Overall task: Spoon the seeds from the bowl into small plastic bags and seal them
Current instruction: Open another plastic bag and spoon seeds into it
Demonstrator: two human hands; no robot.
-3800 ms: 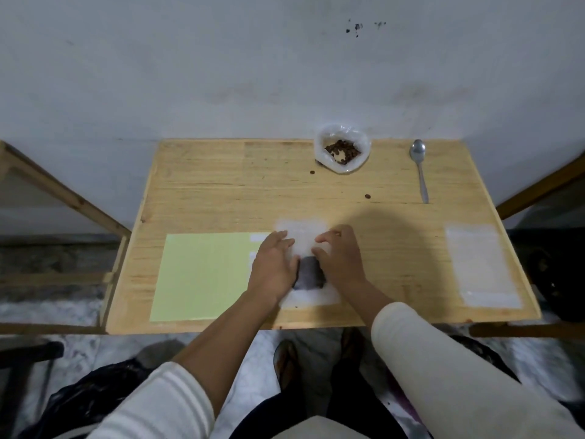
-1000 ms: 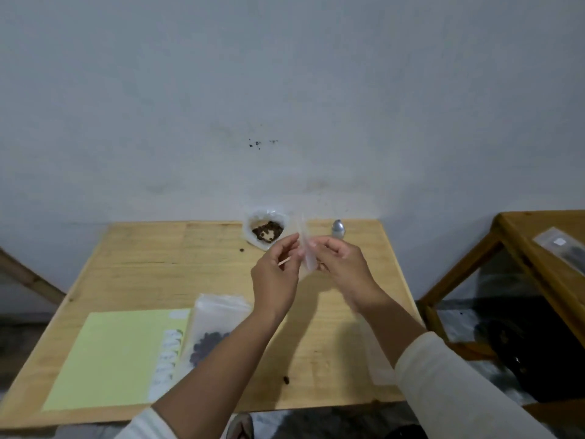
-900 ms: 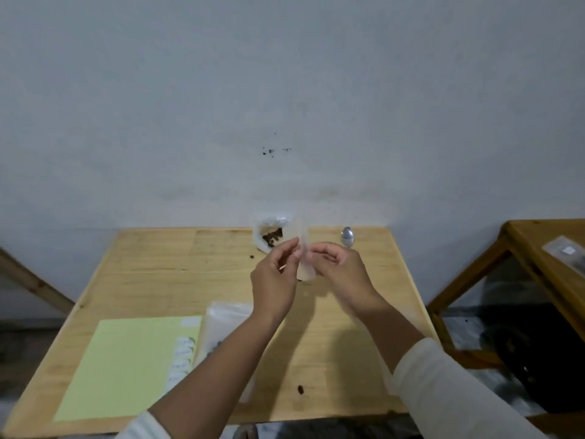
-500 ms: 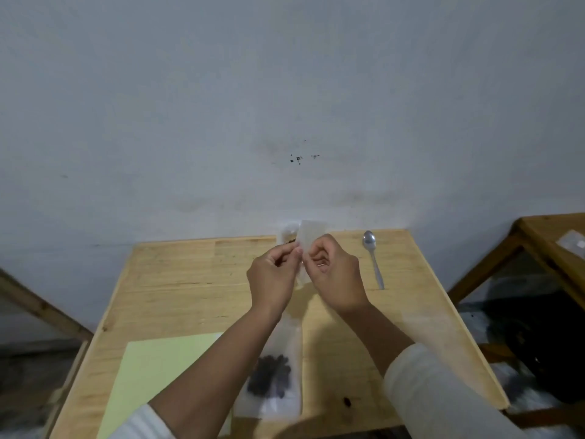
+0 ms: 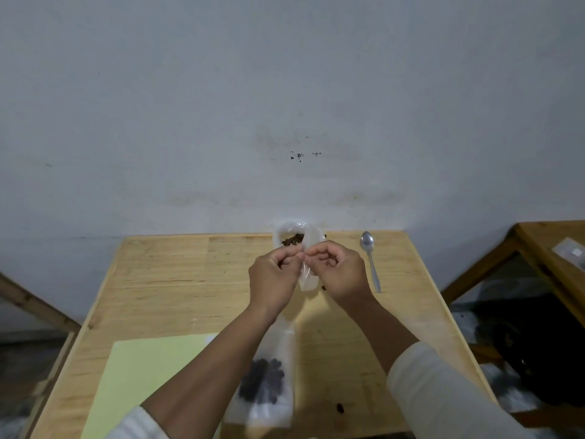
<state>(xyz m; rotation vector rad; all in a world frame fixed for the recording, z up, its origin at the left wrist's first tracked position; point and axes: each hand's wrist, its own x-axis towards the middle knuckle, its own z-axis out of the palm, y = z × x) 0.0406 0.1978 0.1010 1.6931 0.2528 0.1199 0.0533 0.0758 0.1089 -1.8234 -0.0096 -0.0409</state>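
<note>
The bowl [image 5: 289, 237] at the table's [image 5: 177, 280] far edge was mostly hidden behind the raised hands and the empty bag [image 5: 308, 264]; only its rim and a patch of dark seeds showed. The bag itself was thin and clear, hard to make out against the wall, and whether its mouth was parted could not be told. A filled bag [image 5: 264, 384] lay flat near the front edge, partly covered by the left forearm, with its dark seeds showing through. The green sheet [image 5: 148, 372] was cut off at the bottom.

Both hands were held up above the table's middle, knuckles toward the camera. The left hand [image 5: 273, 278] and right hand [image 5: 338, 270] each had fingers curled, pinching the empty bag's upper part between them, fingertips nearly meeting. The spoon [image 5: 371, 261] lay untouched just right of the right hand. A loose seed [image 5: 340, 407] sat near the front edge.
</note>
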